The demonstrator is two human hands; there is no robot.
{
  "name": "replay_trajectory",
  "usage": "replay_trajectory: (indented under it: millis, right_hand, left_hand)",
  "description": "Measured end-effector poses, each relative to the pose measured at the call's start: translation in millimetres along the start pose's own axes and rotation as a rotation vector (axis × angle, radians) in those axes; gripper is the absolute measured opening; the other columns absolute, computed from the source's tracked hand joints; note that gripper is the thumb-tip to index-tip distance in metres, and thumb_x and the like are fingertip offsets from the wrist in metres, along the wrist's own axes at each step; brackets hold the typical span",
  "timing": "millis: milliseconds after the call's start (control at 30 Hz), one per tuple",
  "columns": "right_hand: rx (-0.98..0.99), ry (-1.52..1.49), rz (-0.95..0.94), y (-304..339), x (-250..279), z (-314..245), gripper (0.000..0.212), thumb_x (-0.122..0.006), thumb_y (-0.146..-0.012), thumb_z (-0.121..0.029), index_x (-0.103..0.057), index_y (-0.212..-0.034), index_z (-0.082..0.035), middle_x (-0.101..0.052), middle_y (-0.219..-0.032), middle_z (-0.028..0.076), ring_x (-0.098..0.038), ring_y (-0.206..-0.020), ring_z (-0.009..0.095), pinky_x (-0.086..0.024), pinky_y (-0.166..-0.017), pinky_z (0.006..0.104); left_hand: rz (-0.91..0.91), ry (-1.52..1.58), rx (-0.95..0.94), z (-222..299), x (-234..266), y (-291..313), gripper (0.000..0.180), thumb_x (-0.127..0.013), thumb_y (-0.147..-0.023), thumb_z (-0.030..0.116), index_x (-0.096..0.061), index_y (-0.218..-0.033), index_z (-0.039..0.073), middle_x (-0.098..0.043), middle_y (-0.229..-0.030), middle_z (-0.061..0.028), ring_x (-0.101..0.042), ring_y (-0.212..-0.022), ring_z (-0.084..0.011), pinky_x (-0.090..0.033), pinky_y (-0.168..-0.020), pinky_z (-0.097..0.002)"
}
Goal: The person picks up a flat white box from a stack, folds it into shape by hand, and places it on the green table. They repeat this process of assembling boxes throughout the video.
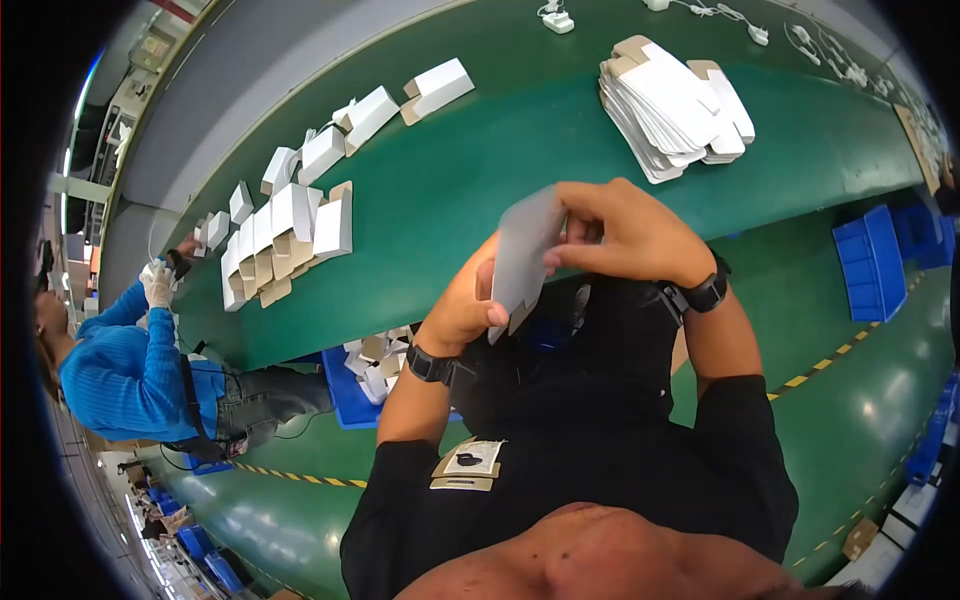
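Observation:
A small white folding carton (pixel 525 245) is held upright before my body, its broad pale face seen at a slant and slightly blurred. My left hand (pixel 466 305) grips its left and lower edge, with the thumb at the bottom. At the upper right edge, the fingers of my right hand (pixel 630 232) are curled against the carton, thumb and fingertips close together. Its inside is hidden from me. Beyond my right hand lies a stack of flat white cartons (pixel 665 105) on the green table (pixel 450 160).
To the left stand several open boxes (pixel 285 235); more white boxes (pixel 370 115) line the far side. White chargers (pixel 556 18) lie at the back. A person in blue (pixel 130 370) works at far left. Blue bins (pixel 870 262) sit on the floor at right.

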State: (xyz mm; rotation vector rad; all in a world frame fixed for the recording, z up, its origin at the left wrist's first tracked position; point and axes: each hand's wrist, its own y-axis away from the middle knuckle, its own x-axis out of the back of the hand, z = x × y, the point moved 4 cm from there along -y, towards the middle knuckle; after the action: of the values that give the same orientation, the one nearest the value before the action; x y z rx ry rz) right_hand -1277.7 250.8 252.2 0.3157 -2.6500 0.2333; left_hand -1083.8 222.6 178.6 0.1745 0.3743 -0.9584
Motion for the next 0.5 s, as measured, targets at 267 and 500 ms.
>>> replay_trajectory:
  millis: [267, 500]
  right_hand:
    - [-0.119, -0.434, -0.076, 13, -11, 7, 0.027, -0.078, -0.082, -0.009, -0.067, -0.106, -0.004, -0.069, -0.072, 0.007, -0.064, -0.061, 0.012, -0.05, -0.062, 0.0273]
    - [0.039, -0.058, -0.188, 17, -3, 5, 0.023, -0.076, -0.076, -0.003, -0.071, -0.099, -0.003, -0.072, -0.081, 0.008, -0.069, -0.071, 0.017, -0.052, -0.07, 0.0299]
  left_hand:
    - [0.022, 0.119, 0.0, 6, -13, 4, 0.127, -0.09, -0.066, 0.055, -0.018, -0.16, 0.01, -0.049, -0.149, -0.0177, -0.048, -0.138, -0.0291, -0.036, -0.114, -0.042]
    - [0.044, -0.417, -0.183, -1, -6, 16, 0.119, -0.095, -0.065, 0.034, -0.024, -0.157, 0.009, -0.051, -0.147, -0.0191, -0.049, -0.137, -0.0306, -0.036, -0.114, -0.0421]
